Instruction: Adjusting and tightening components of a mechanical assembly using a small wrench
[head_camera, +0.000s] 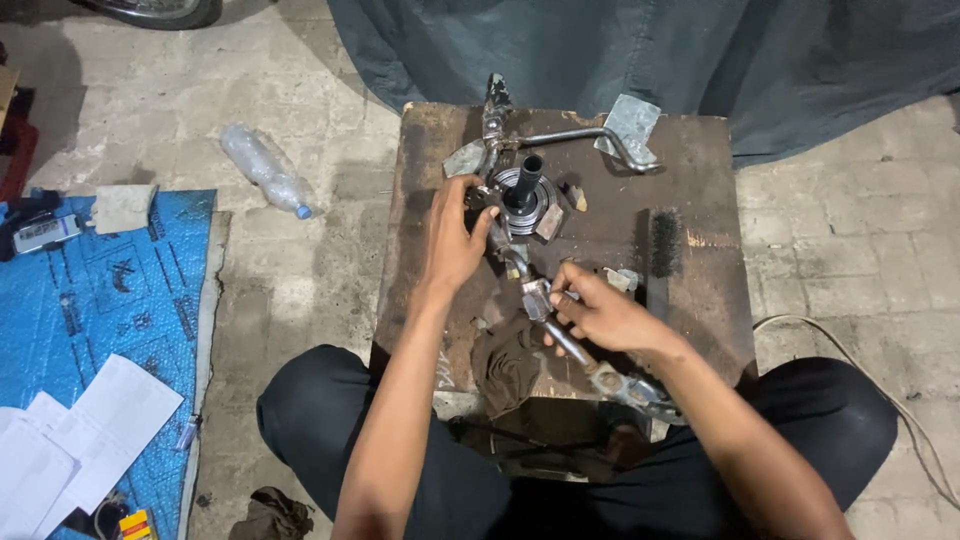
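A long metal rod (545, 310) lies slanting across the middle of the dirty wooden tabletop (700, 290). Its far end points at a round metal part (522, 200) with a black tube standing up in the middle. Its near end has a chunky clamp (635, 388) that hangs over the near edge of the tabletop.

The right hand (605, 315) is wrapped around the rod, with the fingers pressed together on it near a small joint. The left hand (455, 240) sits at the left side of the round metal part. Its fingers are curled and pinching the far end of the rod, close to the part's edge.

A dark rag (505, 362) lies on the tabletop just near the right hand, on its left. A black wire brush (663, 245) lies to the right. At the far side rests a bent metal bar (580, 135) with a flat grey pedal (630, 125) on its end.

The person sits with both knees up against the tabletop.

On the stone floor (850, 230) to the left lie a crushed plastic bottle (265, 168), a blue mat (110, 300) and some white papers (80, 430). A dark cloth (650, 50) hangs at the far side.
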